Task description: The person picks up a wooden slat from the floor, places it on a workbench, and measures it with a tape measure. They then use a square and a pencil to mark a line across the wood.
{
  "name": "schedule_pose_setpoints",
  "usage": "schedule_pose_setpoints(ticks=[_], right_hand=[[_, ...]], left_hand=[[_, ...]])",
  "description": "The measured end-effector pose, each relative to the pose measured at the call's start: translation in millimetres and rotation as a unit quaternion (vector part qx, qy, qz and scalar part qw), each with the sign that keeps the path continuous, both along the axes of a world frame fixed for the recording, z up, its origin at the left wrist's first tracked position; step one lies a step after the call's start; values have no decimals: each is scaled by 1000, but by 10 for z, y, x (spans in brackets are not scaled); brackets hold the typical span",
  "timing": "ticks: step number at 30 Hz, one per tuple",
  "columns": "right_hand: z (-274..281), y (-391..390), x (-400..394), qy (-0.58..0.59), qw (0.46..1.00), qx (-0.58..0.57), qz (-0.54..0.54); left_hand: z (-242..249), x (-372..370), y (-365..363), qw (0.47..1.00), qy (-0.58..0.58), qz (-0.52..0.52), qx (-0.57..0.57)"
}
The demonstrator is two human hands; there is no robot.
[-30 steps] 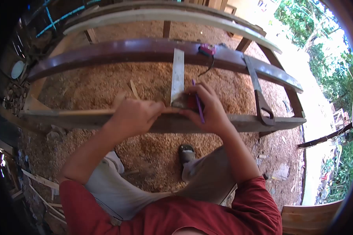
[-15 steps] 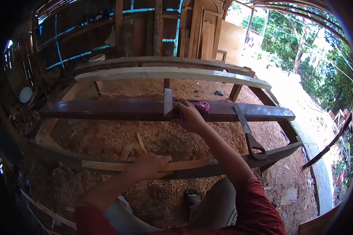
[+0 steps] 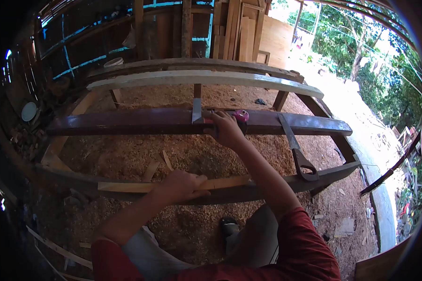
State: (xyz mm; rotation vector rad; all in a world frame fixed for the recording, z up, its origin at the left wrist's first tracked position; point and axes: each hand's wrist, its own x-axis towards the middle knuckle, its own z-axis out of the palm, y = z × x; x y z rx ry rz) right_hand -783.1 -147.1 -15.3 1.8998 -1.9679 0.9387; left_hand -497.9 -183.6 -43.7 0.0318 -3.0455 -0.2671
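Note:
My left hand (image 3: 180, 186) is closed around a thin pale wood strip (image 3: 126, 187), which lies along the near dark beam (image 3: 267, 188). My right hand (image 3: 227, 129) is over the reddish-brown middle beam (image 3: 145, 121), its fingers closed on the handle end of a try square (image 3: 196, 110). The metal blade points away from me across the beam. Something thin and dark shows under the right fingers, too small to make out. Just beyond that hand sits a pink tape measure (image 3: 241, 115). A handsaw (image 3: 303, 161) rests across the middle and near beams to the right.
A pale beam (image 3: 211, 77) and a rough beam (image 3: 145, 67) span the far side. Wood shavings (image 3: 122, 157) cover the ground, with offcuts (image 3: 151, 170) among them. Boards (image 3: 246, 40) lean at the back. A white bucket (image 3: 113, 62) stands behind the beams.
The try square has shifted slightly away from me, and my right fingers have moved onto its handle end. My left hand keeps its hold on the strip. The view has tilted slightly.

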Motion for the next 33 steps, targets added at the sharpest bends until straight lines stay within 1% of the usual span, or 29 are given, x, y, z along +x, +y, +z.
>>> schedule_pose_setpoints(ticks=[1, 3, 4, 5, 7, 8, 9, 10, 11, 13, 14, 16, 17, 18, 19, 21, 24, 26, 29, 33], right_hand=[[35, 177, 27, -5, 1000, 7, -4], [108, 590, 88, -38, 998, -10, 44], [127, 785, 165, -36, 997, -41, 63], [93, 950, 223, -44, 997, -33, 55], [16, 1216, 288, -150, 988, 13, 27], [-12, 1280, 256, -154, 988, 16, 22], [-23, 1296, 190, -119, 993, 0, 16], [-33, 1287, 132, -84, 996, -16, 13], [-31, 1240, 79, -87, 996, -14, 12], [3, 1064, -14, -34, 994, -41, -97], [14, 994, -31, -34, 994, -40, -96], [41, 839, -56, -95, 973, 66, -198], [-30, 722, -110, -93, 974, 64, -197], [-159, 579, -194, -80, 970, 61, -220], [-140, 497, -165, -67, 966, 58, -244], [-146, 355, -191, -63, 967, 72, -237], [-272, 115, -303, -48, 970, 42, -236], [-256, 52, -297, -44, 964, 102, -242], [-256, 10, -263, -14, 963, 125, -240], [-240, 127, -211, 4, 969, 110, -223]], left_hand=[[-4, -27, 7, 1000, 16, -2, -6], [-34, -73, -7, 1000, 15, -4, -10], [-44, -88, -2, 1000, 18, -4, -20], [-34, -97, 13, 1000, 11, -11, -11], [55, -103, 57, 1000, -11, 10, -11], [73, -105, 86, 1000, -14, 5, -8], [89, -98, 115, 1000, 2, 11, -3], [90, -85, 137, 1000, 17, 18, 1], [79, -80, 143, 1000, 14, 17, 3], [37, -72, 139, 999, 21, 31, -3], [14, -60, 146, 999, 20, 33, -2], [-14, -64, 134, 999, 7, 49, -3], [-32, -66, 130, 999, 9, 50, -4], [-56, -61, 133, 999, 15, 52, -2], [-60, -53, 135, 998, 22, 53, 0], [-42, -47, 154, 998, 20, 58, -1], [-23, -51, 153, 998, 14, 59, 1], [-9, -56, 154, 998, 14, 58, 2], [14, -56, 145, 998, 4, 55, 7], [-22, -64, 134, 999, 9, 46, 15]])
